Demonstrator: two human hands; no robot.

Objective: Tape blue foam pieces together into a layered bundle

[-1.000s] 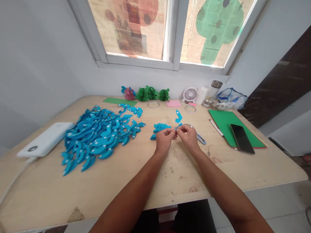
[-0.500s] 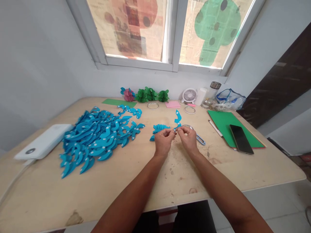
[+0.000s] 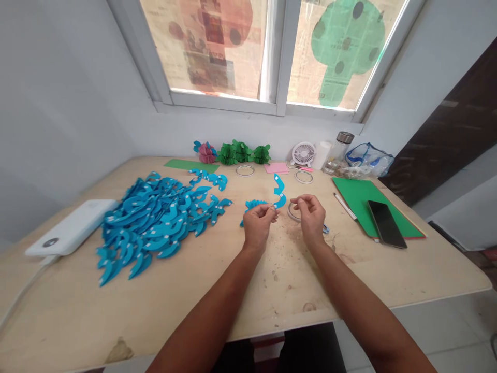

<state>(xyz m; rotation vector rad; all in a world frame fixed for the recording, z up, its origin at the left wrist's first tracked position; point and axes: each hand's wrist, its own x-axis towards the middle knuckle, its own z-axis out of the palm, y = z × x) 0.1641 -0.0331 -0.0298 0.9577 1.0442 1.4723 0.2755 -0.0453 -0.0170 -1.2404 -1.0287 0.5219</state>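
My left hand (image 3: 259,223) is closed in a pinch at the lower end of a wavy blue paper strip (image 3: 280,199), which stands up beyond the fingertips and bears small white patches. Just behind that hand lies a bunch of pleated blue paper (image 3: 253,204), partly covered by it. My right hand (image 3: 311,215) is apart from the strip, its thumb and fingers drawn together; whatever may be between them is too small to make out. Beside its fingertips is a roll of thin tape (image 3: 292,213). A blue-handled tool (image 3: 326,229) is mostly hidden behind this hand.
A large heap of blue curved paper pieces (image 3: 149,217) covers the left of the table, beside a white power bank (image 3: 73,225). On the right are a green sheet (image 3: 355,199), a phone (image 3: 386,223) and a pen (image 3: 345,205). Paper flowers (image 3: 241,151) and a small fan (image 3: 303,154) line the wall.
My right hand has come away from my left and moved right, toward the tape roll. The blue strip has shifted slightly left and stays with my left hand.
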